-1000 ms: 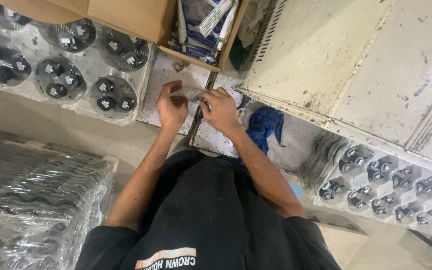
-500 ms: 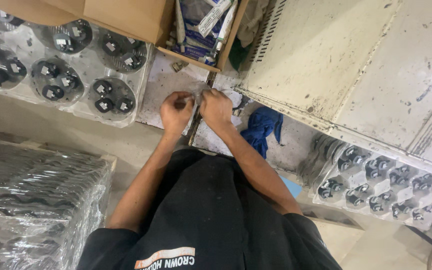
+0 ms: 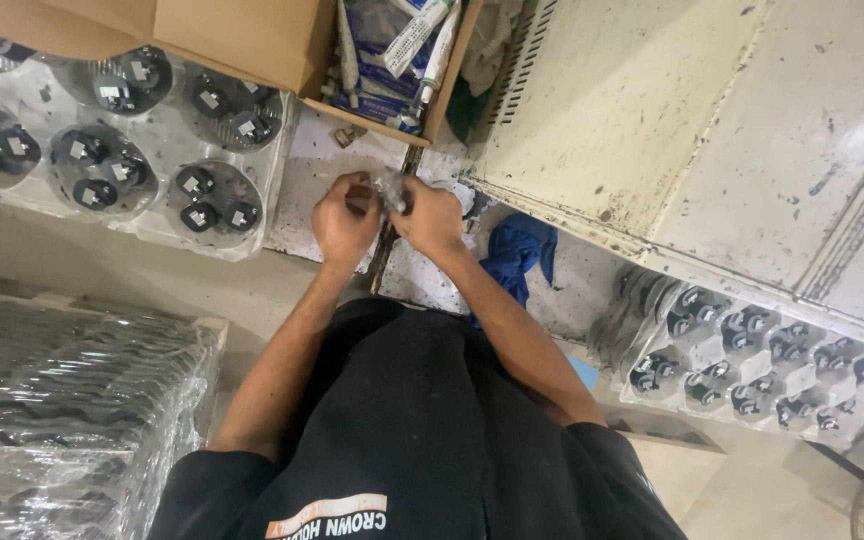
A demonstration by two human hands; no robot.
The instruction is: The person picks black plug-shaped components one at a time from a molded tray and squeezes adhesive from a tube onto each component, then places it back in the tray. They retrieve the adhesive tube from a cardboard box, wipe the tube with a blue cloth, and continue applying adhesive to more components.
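Both hands pinch one small dark part [image 3: 392, 193] between them, the left hand [image 3: 344, 218] and the right hand [image 3: 434, 215] closed on it from either side with fingertips meeting over the piece. What kind of part it is cannot be made out; it shows only as a small, slightly shiny lump between the thumbs. The hands work above a pale, stained floor slab [image 3: 302, 190], right over a dark seam that runs towards the person's body.

To the left, just beside the left hand, lies a clear plastic tray [image 3: 157, 225] whose round wells hold black parts with pale square faces. At the far edge, a brown cardboard box [image 3: 222, 35] overlaps that tray, and beside it an open carton [image 3: 447, 85] holds tubes and blue packets. A crumpled blue cloth [image 3: 517, 250] sits on the floor just right of the right forearm. Beyond it rises a large, scuffed cream metal cabinet [image 3: 692, 120] that fills the far right. At the near right, under the cabinet's edge, a second clear tray [image 3: 802, 395] carries rows of smaller black parts. At the near left stands a stack of trays wrapped in shiny clear film [image 3: 62, 400]. The person wears a black shirt [image 3: 422, 440], seen from above.
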